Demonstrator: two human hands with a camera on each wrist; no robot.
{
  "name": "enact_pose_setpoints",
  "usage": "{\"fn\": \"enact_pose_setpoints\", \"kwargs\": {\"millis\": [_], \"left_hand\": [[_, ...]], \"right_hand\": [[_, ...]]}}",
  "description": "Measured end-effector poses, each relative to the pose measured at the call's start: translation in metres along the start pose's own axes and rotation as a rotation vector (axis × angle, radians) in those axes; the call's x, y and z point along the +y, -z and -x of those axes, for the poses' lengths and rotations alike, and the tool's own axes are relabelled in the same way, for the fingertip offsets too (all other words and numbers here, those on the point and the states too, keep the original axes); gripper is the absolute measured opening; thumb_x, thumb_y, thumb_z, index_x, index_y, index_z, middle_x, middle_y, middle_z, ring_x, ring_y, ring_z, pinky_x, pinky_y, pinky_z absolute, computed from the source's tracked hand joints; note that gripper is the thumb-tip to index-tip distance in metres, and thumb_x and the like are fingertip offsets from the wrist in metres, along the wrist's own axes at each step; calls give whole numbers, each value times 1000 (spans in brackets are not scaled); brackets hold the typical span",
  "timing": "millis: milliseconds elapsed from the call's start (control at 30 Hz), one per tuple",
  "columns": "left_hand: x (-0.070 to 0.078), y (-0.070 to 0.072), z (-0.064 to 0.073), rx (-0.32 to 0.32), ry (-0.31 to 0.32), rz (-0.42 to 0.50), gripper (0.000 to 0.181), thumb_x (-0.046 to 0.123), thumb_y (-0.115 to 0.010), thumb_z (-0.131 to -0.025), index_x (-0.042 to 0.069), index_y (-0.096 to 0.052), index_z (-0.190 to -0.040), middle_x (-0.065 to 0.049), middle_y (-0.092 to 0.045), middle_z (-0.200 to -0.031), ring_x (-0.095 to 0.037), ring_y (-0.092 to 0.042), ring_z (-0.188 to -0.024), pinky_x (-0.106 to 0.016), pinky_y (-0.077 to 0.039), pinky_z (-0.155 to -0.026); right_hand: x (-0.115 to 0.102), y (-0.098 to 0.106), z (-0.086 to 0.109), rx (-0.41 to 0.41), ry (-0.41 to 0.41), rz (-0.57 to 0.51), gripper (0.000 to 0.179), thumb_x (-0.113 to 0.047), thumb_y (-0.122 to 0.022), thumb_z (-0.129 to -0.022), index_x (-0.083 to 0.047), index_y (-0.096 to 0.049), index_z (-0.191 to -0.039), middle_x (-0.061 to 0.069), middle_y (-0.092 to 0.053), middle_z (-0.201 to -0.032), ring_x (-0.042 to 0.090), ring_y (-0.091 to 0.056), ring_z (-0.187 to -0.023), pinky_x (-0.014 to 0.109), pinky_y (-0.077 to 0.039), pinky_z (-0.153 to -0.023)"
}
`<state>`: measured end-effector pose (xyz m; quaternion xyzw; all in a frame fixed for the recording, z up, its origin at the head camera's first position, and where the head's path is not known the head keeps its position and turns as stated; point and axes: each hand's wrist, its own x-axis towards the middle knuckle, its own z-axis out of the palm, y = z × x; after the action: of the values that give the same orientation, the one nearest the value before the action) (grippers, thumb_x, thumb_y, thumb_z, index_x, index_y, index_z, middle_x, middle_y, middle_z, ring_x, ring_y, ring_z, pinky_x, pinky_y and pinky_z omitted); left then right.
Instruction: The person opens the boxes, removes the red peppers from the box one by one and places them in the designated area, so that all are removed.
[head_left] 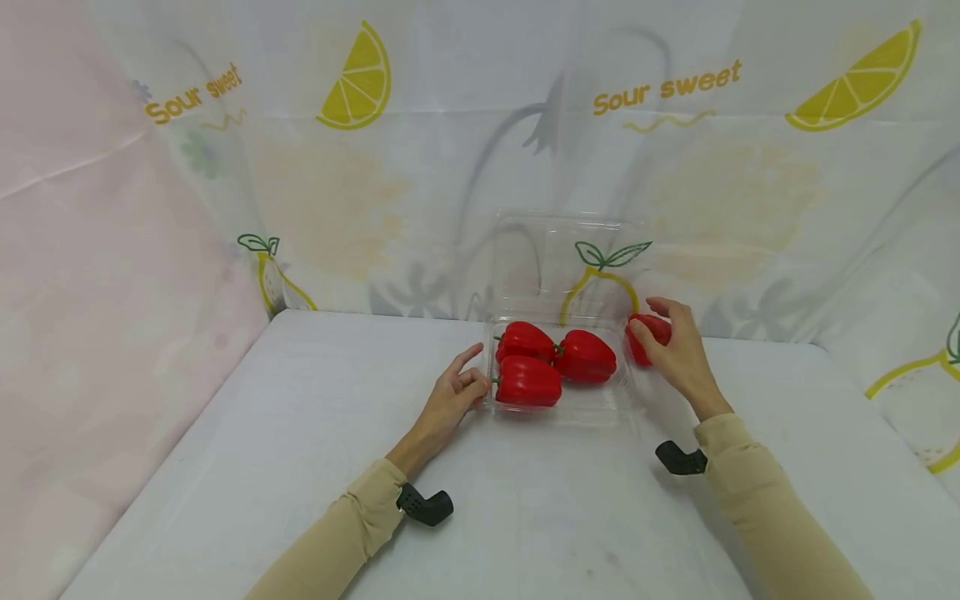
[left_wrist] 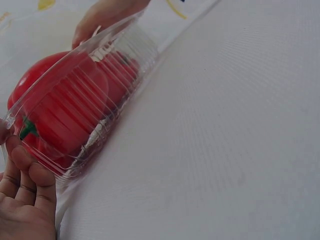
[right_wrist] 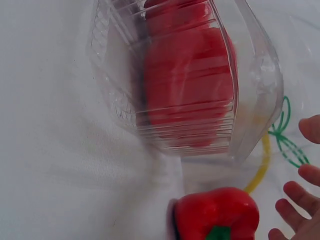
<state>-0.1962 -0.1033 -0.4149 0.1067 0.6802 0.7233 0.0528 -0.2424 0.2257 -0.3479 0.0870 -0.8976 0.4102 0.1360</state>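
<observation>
A clear plastic clamshell container sits at the back of the table with its lid raised. Inside are a red bell pepper at the back left, a front bell pepper and another bell pepper to their right. My left hand holds the container's left edge, curled fingertips against its ribbed wall. To the right of the container, a fourth bell pepper lies on the table. Around it, apart from its skin, my right hand has its fingers spread.
A white cloth covers the table. Behind it hangs a curtain printed with lemons and lettering, close to the raised lid. Each wrist wears a black camera mount, such as the left mount.
</observation>
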Motion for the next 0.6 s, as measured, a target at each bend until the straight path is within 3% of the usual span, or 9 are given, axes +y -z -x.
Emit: {"fn": "enact_pose_setpoints", "kwargs": {"millis": [233, 467, 600], "left_hand": [[6, -1, 1, -8, 19, 7, 59, 5, -50, -94, 14, -26, -148, -6, -54, -87, -7, -49, -71, -20, -44, -67], [2, 0, 0, -3, 6, 9, 59, 5, -49, -94, 15, -27, -147, -3, -54, -85, -7, -49, -70, -19, -43, -67], [1, -1, 0, 2, -4, 22, 59, 4, -49, -93, 13, -28, -147, -1, -55, -83, -7, -49, -69, -19, -43, -65]], "right_hand": [[-3, -4, 1, -45, 55, 9, 57, -30, -55, -94, -2, -33, -138, 22, -38, -137, 41, -41, -122, 58, -40, -99], [0, -10, 1, -138, 198, 32, 50, -18, -60, -91, -3, -40, -135, 20, -40, -133, 37, -40, -122, 58, -36, -102], [-2, -15, 3, -192, 205, 69, 52, -21, -62, -90, -7, -40, -135, 19, -42, -132, 36, -40, -122, 58, -40, -99]]}}
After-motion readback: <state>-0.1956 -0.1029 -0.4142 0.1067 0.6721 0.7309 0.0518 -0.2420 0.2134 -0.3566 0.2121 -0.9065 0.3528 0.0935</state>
